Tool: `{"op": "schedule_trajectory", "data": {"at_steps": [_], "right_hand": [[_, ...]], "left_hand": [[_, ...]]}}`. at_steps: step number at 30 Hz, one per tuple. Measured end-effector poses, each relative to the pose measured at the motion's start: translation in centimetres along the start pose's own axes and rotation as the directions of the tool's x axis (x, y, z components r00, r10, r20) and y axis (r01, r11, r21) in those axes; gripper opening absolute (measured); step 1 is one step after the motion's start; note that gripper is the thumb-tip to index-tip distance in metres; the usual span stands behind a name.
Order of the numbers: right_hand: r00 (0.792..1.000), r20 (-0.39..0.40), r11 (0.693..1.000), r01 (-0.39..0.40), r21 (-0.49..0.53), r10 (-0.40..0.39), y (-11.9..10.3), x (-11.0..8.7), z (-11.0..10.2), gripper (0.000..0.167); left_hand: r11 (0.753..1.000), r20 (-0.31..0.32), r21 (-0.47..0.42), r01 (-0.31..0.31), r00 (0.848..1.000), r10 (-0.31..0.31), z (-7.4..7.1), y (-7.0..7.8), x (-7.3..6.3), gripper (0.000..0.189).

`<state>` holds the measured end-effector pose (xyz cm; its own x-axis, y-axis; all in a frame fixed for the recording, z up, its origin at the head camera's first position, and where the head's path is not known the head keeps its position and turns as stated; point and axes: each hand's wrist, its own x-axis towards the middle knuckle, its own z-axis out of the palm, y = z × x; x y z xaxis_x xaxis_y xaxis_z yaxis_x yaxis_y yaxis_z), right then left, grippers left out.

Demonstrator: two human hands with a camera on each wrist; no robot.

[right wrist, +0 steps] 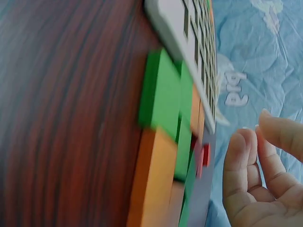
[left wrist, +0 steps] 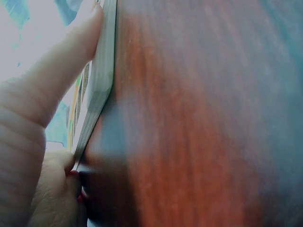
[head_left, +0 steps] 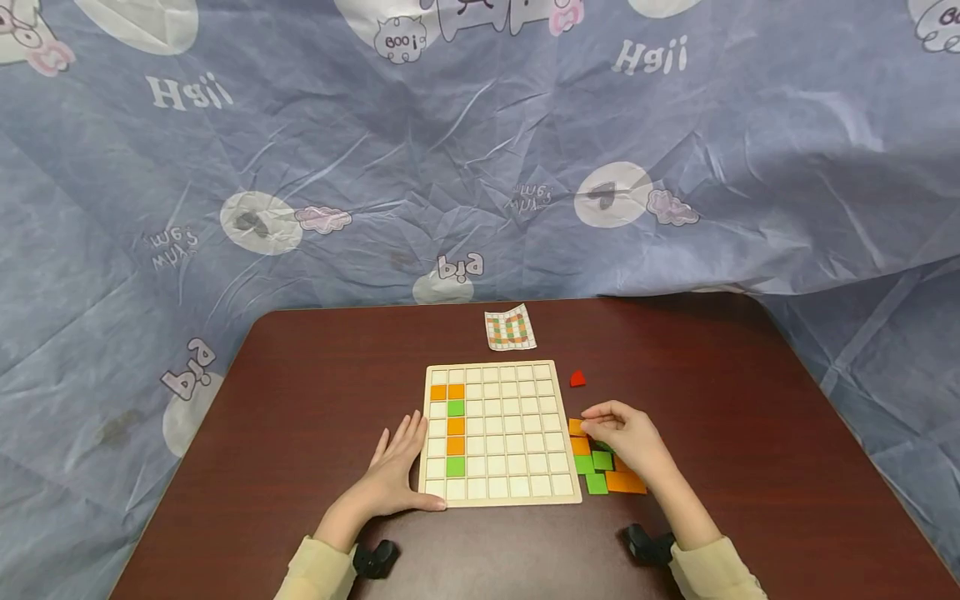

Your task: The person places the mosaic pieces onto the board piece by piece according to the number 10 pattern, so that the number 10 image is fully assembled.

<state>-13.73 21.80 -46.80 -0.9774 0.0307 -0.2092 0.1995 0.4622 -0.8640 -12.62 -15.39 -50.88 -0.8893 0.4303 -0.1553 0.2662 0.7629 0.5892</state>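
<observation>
A pale wooden grid board lies on the table, with orange tiles and green tiles in its left columns. My left hand rests against the board's left side, fingers spread, thumb over the near left corner. The left wrist view shows that thumb along the board's edge. Over the loose tiles right of the board hovers my right hand, fingers loosely bent. In the right wrist view the right hand shows a gap between thumb and fingers, nothing held there.
Loose green tiles and orange tiles lie in a pile by the board's right edge. A small red piece sits farther back. Behind the board is a pattern card with coloured squares. Printed cloth hangs behind the table.
</observation>
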Motion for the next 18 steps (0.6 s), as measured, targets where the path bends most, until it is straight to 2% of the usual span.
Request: {"op": "schedule_trajectory", "data": {"at_steps": [7,12,18], "right_hand": [[0.999,-0.033,0.994,0.010,-0.113,-0.014,1.7,-0.2,-2.5,0.029],[0.999,-0.046,0.981,0.019,-0.192,-0.028,2.6,-0.3,-3.8,0.030],[0.998,-0.023,0.940,0.041,-0.339,-0.052,3.5,-0.7,-4.3,0.033]], "left_hand": [[1.000,0.000,0.013,0.010,1.000,-0.010,0.2,-0.1,0.1,0.131],[1.000,-0.025,-0.017,-0.021,0.999,0.021,0.4,-0.5,0.0,0.132],[1.000,-0.017,0.004,0.005,1.000,-0.005,0.5,-0.4,0.1,0.133]]}}
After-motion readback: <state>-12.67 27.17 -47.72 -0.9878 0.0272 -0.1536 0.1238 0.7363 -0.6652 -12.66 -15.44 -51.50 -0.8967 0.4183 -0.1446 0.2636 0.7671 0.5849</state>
